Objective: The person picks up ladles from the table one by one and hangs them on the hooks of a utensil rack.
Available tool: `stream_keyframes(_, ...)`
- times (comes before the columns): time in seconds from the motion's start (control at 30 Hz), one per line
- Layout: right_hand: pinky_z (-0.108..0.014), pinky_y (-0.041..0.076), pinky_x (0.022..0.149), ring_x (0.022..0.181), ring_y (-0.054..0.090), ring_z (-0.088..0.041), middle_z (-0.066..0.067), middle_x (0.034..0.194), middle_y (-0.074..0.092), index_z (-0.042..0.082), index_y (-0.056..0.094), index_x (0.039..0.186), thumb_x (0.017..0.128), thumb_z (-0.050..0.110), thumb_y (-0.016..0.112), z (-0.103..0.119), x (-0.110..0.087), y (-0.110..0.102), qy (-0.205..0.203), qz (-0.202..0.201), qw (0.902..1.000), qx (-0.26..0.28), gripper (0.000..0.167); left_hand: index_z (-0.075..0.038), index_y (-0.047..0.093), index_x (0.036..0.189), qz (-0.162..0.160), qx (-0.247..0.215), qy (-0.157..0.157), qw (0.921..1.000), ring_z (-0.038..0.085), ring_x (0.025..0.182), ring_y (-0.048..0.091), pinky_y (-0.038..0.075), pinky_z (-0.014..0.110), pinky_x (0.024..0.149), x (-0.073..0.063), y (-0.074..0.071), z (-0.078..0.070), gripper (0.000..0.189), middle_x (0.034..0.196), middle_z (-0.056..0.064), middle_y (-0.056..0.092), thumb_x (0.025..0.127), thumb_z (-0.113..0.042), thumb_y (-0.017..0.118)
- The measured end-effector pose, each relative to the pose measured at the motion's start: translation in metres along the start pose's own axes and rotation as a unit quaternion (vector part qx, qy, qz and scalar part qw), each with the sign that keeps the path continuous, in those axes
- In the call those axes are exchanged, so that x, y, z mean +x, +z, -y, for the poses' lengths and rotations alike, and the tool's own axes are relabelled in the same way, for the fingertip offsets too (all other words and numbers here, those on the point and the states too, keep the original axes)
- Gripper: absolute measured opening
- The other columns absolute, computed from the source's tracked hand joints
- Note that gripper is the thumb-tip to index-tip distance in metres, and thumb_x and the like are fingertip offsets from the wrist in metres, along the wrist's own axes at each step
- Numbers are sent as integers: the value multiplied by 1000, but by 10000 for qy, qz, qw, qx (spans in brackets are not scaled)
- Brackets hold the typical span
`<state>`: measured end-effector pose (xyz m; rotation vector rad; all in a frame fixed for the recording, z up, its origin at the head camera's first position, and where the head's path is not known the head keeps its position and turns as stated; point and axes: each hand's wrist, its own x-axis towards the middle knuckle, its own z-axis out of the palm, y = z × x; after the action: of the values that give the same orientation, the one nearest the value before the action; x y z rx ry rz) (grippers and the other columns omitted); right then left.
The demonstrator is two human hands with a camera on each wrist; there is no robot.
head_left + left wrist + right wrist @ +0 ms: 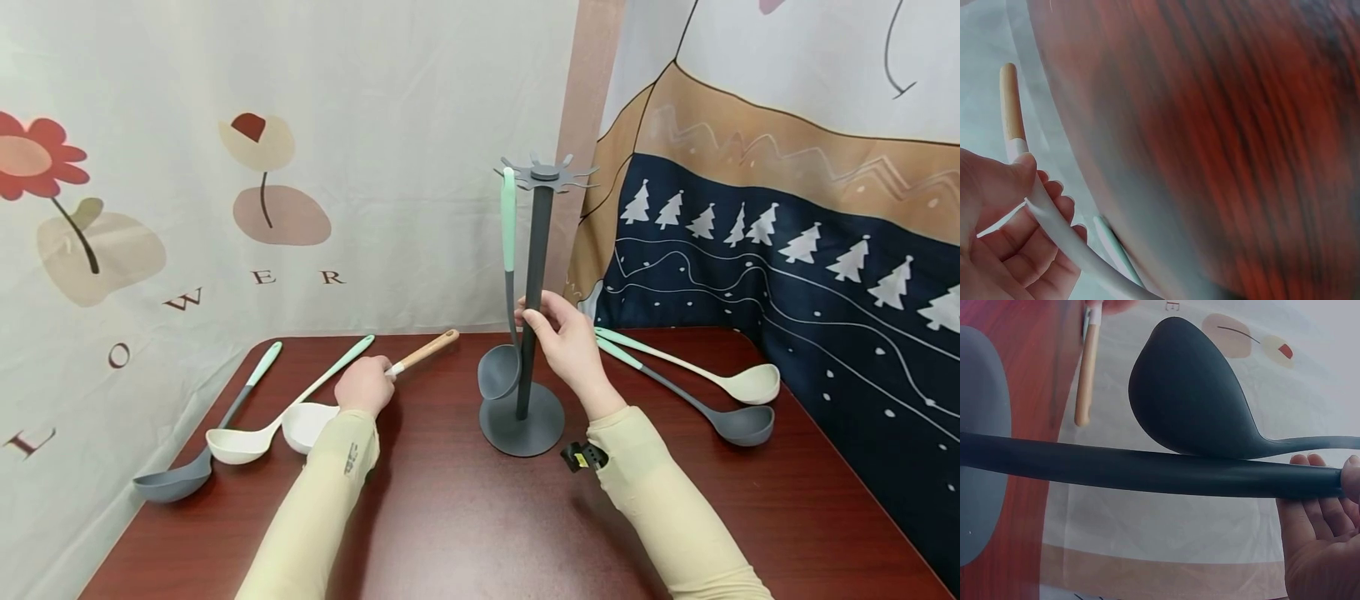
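Observation:
A dark grey utensil stand (536,250) with a hooked top ring stands upright on its round base. My right hand (566,346) grips its post about midway up, thumb on the near side. From a hook on the stand's left hangs a grey ladle (498,371) with a mint handle, its bowl against the post in the right wrist view (1191,394). My left hand (365,385) holds a white ladle (303,425) by its shaft, just below the wooden handle (1012,103). That ladle's bowl is partly hidden behind my left forearm.
Left of my left hand lie a cream ladle (240,446) and a grey ladle (176,482), both mint-handled. On the right lie another cream ladle (750,385) and a grey ladle (742,425). Printed curtains hang behind the brown table (465,525).

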<state>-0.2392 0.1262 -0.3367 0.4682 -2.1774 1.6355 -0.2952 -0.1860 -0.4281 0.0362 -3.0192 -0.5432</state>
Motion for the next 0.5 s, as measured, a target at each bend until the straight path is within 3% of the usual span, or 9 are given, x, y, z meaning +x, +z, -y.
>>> stream_keyframes(0.23, -42, 56, 87, 97, 70, -31, -12, 103, 73, 4, 66, 118, 99, 14, 63, 1, 0, 1, -18, -17, 10000, 28, 22, -10, 71, 104, 11, -58, 22, 10000, 32, 85, 66, 51, 48, 59, -1, 0, -6, 13, 98, 11, 70, 93, -16, 67)
stream_keyframes(0.5, -41, 56, 86, 96, 71, -26, -11, 103, 73, 2, 66, 119, 99, 14, 62, 0, 0, 0, -24, -33, 10000, -30, 23, -10, 71, 104, -77, -153, 92, 9998, 32, 85, 66, 51, 48, 58, -4, -1, -13, 12, 97, 11, 70, 94, -15, 67)
